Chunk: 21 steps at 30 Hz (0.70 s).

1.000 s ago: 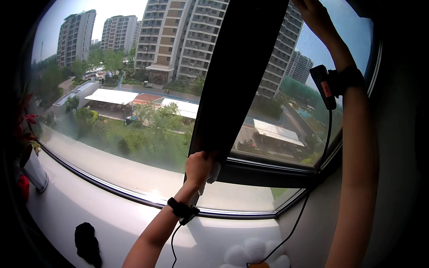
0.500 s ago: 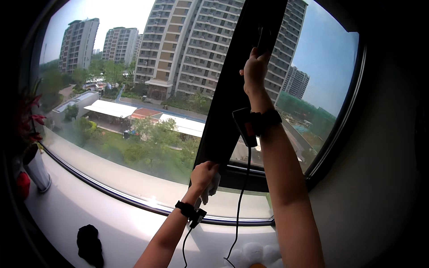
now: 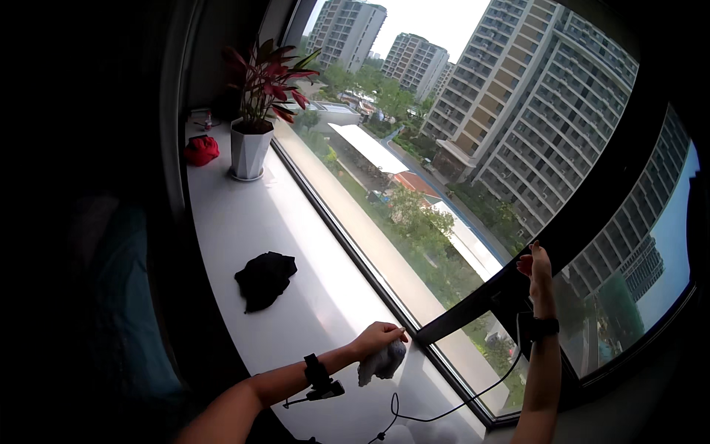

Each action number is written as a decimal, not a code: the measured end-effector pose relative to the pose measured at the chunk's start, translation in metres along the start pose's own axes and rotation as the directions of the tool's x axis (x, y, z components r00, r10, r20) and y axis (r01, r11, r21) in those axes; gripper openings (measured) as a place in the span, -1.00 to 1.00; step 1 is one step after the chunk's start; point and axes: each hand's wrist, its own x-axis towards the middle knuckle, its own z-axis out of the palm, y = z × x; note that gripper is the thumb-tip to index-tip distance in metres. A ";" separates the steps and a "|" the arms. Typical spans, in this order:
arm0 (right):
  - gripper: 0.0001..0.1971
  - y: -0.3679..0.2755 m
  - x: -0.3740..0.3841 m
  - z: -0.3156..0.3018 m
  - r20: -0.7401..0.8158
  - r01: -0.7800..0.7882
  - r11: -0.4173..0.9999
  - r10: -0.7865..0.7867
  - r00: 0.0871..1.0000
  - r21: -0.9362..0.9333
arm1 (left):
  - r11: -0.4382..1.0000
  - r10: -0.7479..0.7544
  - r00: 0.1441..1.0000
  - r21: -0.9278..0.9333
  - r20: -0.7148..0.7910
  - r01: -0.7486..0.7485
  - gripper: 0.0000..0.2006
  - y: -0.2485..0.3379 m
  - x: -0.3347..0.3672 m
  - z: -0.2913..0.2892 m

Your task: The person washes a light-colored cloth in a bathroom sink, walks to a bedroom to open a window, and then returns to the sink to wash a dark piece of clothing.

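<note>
Grey-white cloth [image 3: 382,364], one, pinched in my left hand [image 3: 377,340] beside the window frame [image 3: 606,192]'s lower end, best kept bunched; right hand [image 3: 541,268], near the frame, grip I cannot tell.

Room separates grey cloth [image 3: 384,362] from obstructing black cloth [image 3: 265,281].

A soft, matt, crumpled grey-white cloth [image 3: 383,364] is held at lower centre. Black fabric [image 3: 266,281], matt and wrinkled, is seen at centre left, and the smooth white sill [image 3: 229,222] is given a soft sheen by daylight. At upper left, a faceted white pot [image 3: 250,154] is finished smooth; ceramic or plastic cannot be told. Clear, glossy glass [image 3: 414,214] is bordered by a smooth dark window frame [image 3: 621,170]. The thin black cable [image 3: 444,418] is sheathed in smooth, plastic-looking material.
</note>
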 end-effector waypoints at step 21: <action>-0.59 0.044 -0.704 0.375 0.883 0.023 0.992 0.120 -0.454 -0.123 | 0.643 -0.282 0.199 -0.339 -0.939 -0.686 -0.67 -0.110 -0.713 0.016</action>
